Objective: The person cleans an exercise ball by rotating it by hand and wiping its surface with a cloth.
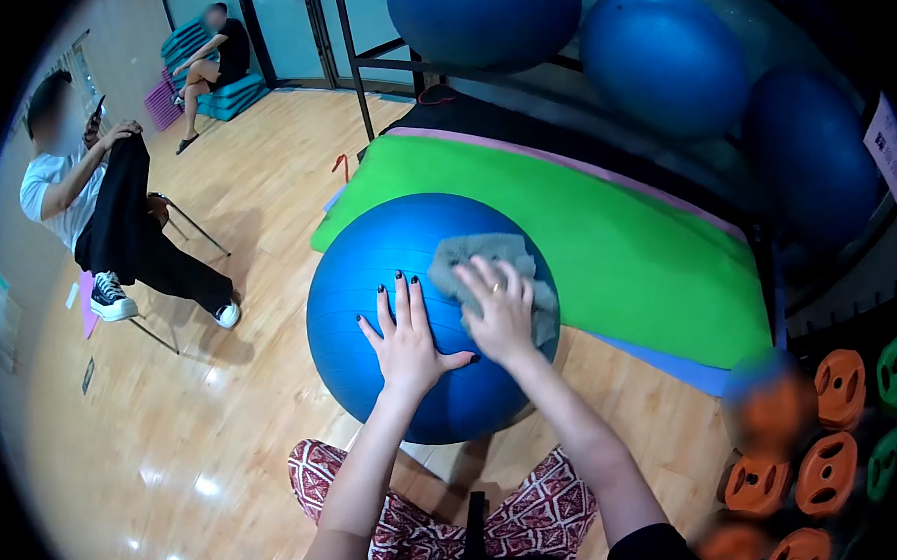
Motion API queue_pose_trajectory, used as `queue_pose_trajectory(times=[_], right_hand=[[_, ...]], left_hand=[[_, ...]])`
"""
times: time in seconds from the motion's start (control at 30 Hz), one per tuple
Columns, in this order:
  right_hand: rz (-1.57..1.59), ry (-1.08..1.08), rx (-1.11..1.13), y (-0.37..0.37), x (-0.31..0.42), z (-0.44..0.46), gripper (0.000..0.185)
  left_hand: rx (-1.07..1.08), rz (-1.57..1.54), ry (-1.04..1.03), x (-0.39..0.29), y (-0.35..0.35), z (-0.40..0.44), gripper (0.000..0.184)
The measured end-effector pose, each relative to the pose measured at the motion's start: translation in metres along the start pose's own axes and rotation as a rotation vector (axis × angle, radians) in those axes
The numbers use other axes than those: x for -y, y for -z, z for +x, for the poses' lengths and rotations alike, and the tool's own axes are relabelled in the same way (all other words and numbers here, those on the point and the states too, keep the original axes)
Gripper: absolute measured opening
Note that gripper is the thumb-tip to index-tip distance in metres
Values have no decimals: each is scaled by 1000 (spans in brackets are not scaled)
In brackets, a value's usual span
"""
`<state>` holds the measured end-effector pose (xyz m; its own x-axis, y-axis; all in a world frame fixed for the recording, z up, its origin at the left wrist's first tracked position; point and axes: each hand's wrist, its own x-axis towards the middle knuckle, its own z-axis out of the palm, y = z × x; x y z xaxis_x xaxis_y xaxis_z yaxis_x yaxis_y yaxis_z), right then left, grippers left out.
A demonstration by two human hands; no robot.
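Observation:
A large blue exercise ball [367, 253] rests on the wooden floor between my knees. My left hand [408, 352] lies spread on the ball's upper surface, with nothing in it. Under my right hand [500, 313], on the ball's right side, is a grey cloth [472, 249]. The fingers of that hand are bent over the cloth and press it against the ball, and they are slightly blurred.
Green mats [567, 235] lie behind and to the right. Blue balls [664, 55] sit on a rack above them. Orange weight plates [827, 474] stand at the lower right. A person [75, 196] sits on a chair at left, another [223, 55] on stacked mats farther back.

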<state>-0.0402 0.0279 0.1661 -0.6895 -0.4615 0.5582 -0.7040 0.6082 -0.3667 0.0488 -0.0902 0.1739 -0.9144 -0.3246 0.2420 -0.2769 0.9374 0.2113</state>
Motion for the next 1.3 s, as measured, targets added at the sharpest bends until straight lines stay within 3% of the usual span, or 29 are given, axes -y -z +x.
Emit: queue_pose_trajectory(times=[0.2,0.33,0.43,0.5,0.67,0.9,1.2,1.3], right_hand=[[-29,11,-53,11,11,-49,51],[-20,15,-60,21,21,-66,49],[-82,142,-18,19,16,-47,46],[-98,95,-26,15,15,-16,45],[-102,-193,8,-12,1,55,37],[-106,-248,68,-19,-11,71,38],[-51,98,-18,4,1,-8,44],[-63,119,-57,3,10,-35,44]], left_hand=[[-101,-9,124,-21,-5,-33,120],[-148,85,71,-21,-21,-51,113],[-118,16,53,-26,-13,-58,121],[-66,-26,41,-27,-14,-60,130],[-77,-41,39,-27,-12,-56,126],[-76,-93,12,-28,-17,-36,127],[-43,-63,40,-22,-17,-11,123],[-191,8,5,-14,-30,-14,120]])
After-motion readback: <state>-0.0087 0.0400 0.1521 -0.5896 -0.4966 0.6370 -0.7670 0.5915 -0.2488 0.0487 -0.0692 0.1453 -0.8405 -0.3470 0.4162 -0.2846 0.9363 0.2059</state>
